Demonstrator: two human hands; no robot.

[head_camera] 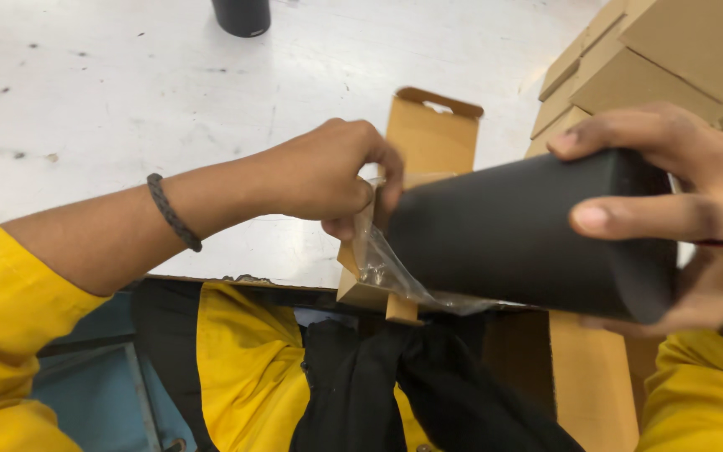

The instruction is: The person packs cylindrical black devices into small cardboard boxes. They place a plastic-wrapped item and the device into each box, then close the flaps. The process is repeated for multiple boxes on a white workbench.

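Observation:
My right hand grips a matte black cylinder, held nearly level at the table's near edge. Its left end points into an open brown cardboard box with a hang-tab flap. My left hand pinches the box's opening and a clear plastic film that hangs from the cylinder's end. A dark braided band circles my left wrist. Both sleeves are yellow.
A stack of closed brown cardboard boxes sits at the right. Another black cylinder stands at the far edge of the scuffed white table. Flat cardboard leans below the table edge on the right.

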